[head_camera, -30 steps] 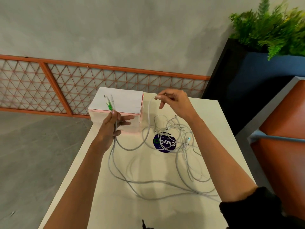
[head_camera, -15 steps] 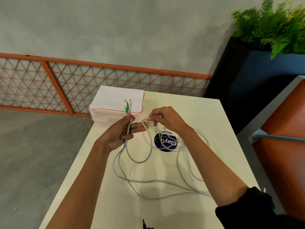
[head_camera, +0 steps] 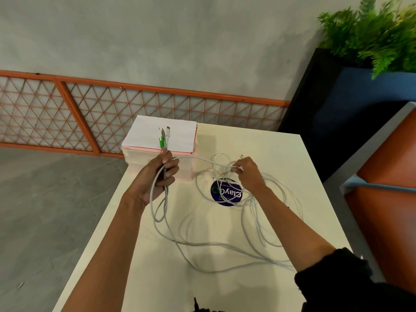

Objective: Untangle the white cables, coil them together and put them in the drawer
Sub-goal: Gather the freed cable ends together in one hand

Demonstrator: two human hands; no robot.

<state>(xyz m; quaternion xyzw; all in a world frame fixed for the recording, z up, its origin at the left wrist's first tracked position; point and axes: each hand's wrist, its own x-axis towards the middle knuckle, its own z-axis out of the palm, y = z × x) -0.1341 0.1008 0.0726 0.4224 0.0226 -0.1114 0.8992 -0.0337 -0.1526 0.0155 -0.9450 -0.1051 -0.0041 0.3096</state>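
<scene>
White cables (head_camera: 216, 244) sprawl in loose tangled loops over the cream table (head_camera: 281, 154). My left hand (head_camera: 157, 176) grips a bundle of cable ends upright, their plugs, one green, sticking up above my fist; a short loop hangs below it. My right hand (head_camera: 247, 174) pinches a cable strand over the tangle, and a taut strand runs between both hands. The small drawer unit (head_camera: 180, 136), white on top with pink edges, stands at the table's far left corner, just behind my left hand. Whether its drawers stand open I cannot make out.
A round dark blue sticker (head_camera: 226, 193) lies on the table under the tangle. An orange seat (head_camera: 387, 176) stands to the right, a dark planter with a green plant (head_camera: 369, 39) behind it. An orange lattice railing (head_camera: 90, 113) runs along the wall past the table.
My right hand came in to my left hand with a strand, then moved back right over the tangle. A new short loop now hangs from my left hand.
</scene>
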